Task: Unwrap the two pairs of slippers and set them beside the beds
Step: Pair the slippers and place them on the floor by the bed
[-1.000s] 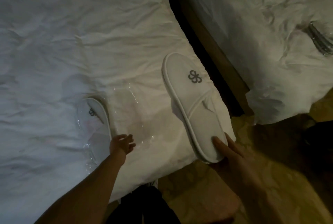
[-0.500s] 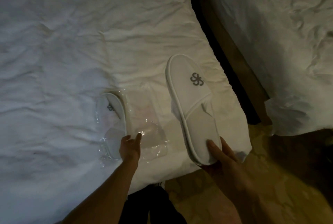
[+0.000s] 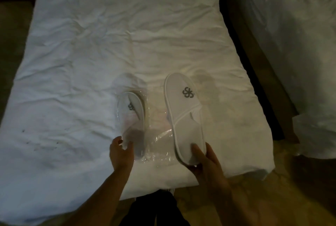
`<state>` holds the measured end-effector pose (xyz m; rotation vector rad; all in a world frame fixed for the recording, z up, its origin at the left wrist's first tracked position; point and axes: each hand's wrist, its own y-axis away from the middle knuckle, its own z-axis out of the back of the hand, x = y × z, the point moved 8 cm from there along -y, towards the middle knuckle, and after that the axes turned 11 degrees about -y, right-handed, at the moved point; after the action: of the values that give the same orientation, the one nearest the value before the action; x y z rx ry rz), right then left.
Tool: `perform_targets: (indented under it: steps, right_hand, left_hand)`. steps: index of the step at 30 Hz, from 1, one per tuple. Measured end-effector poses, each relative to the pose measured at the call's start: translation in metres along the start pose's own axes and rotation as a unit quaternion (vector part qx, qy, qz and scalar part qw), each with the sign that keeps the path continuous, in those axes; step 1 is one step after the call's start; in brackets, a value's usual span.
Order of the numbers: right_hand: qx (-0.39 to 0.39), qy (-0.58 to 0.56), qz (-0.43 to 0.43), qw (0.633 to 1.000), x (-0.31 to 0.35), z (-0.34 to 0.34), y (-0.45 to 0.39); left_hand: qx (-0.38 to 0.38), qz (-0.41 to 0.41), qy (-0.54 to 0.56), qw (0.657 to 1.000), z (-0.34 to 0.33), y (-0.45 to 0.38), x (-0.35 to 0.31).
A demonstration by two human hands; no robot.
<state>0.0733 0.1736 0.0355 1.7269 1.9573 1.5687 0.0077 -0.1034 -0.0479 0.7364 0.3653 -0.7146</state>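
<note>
A bare white slipper (image 3: 183,116) with a grey logo is held by its toe end in my right hand (image 3: 205,162), just above the foot of the near bed (image 3: 91,53). To its left a second slipper (image 3: 133,116) lies on the bed inside a clear plastic wrapper (image 3: 156,140). My left hand (image 3: 121,153) pinches the near end of that wrapper. The wrapper's loose part spreads flat between the two slippers.
A second bed (image 3: 300,44) with a white cover stands to the right, across a dark narrow gap (image 3: 241,44). Tan floor (image 3: 281,189) shows at the lower right, and my dark trouser leg is at the bottom centre.
My left hand reached to the wrapped slipper and took hold of the wrapper's near end. The right hand kept holding the bare slipper. The view shifted, so both beds sit further right.
</note>
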Motion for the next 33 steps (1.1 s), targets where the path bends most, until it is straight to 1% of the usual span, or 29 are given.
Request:
perform_targets:
  steps: [2,5,8,10,11,12,14,15,16,17,21,23,25,26,28,30,33]
  right_hand:
    - [-0.005,-0.003,-0.002,1.000,-0.014,0.001,-0.013]
    - [-0.011,0.003,-0.013,1.000,-0.032,0.004,-0.026]
    - [-0.001,-0.008,-0.015,1.000,-0.041,0.003,-0.031]
    - [0.004,-0.009,-0.010,1.000,-0.043,0.002,-0.032]
    - [0.008,-0.008,-0.009,1.000,-0.043,0.001,-0.032]
    - [0.015,-0.007,-0.009,1.000,-0.043,0.000,-0.031]
    - [0.019,-0.006,-0.010,1.000,-0.044,-0.004,-0.029]
    - [0.017,-0.004,-0.008,1.000,-0.044,-0.004,-0.027]
    - [0.017,-0.001,-0.007,1.000,-0.044,-0.006,-0.026]
    - [0.020,0.000,-0.010,1.000,-0.046,-0.009,-0.024]
    - [0.046,-0.014,-0.036,0.998,-0.055,-0.016,-0.019]
    - [0.053,-0.008,-0.038,0.998,-0.059,-0.017,-0.016]
    - [0.054,0.013,-0.037,0.998,-0.060,-0.016,-0.015]
    - [0.056,0.047,-0.034,0.997,-0.060,-0.015,-0.014]
    - [0.061,0.160,-0.021,0.985,-0.056,-0.016,-0.011]
    - [0.042,0.258,0.010,0.965,-0.043,-0.014,-0.014]
    - [0.009,0.308,0.087,0.947,-0.008,-0.019,-0.021]
  left_hand:
    - [-0.017,0.007,-0.020,1.000,0.005,-0.007,0.010]
    - [-0.002,0.023,-0.026,0.999,0.003,-0.012,0.019]
    - [-0.013,-0.018,-0.022,1.000,0.005,-0.008,0.010]
    - [-0.023,-0.068,0.055,0.996,0.009,0.002,-0.011]
    - [-0.001,-0.088,0.108,0.990,0.008,0.011,-0.025]
    - [0.049,-0.100,0.151,0.982,0.002,0.021,-0.040]
    - [0.197,-0.104,0.186,0.957,-0.021,0.045,-0.069]
    - [0.268,-0.089,0.196,0.939,-0.033,0.058,-0.079]
    - [0.322,-0.067,0.212,0.920,-0.044,0.070,-0.085]
    - [0.356,-0.044,0.231,0.904,-0.050,0.080,-0.089]
    - [0.401,0.063,0.281,0.870,-0.064,0.094,-0.085]
    - [0.427,0.094,0.295,0.849,-0.066,0.097,-0.080]
    - [0.433,0.089,0.294,0.847,-0.062,0.096,-0.078]
    - [0.426,0.077,0.289,0.853,-0.059,0.094,-0.077]
    - [0.415,0.045,0.277,0.866,-0.052,0.090,-0.077]
    - [0.419,0.012,0.265,0.869,-0.044,0.089,-0.078]
    - [0.437,-0.011,0.249,0.864,-0.035,0.087,-0.078]
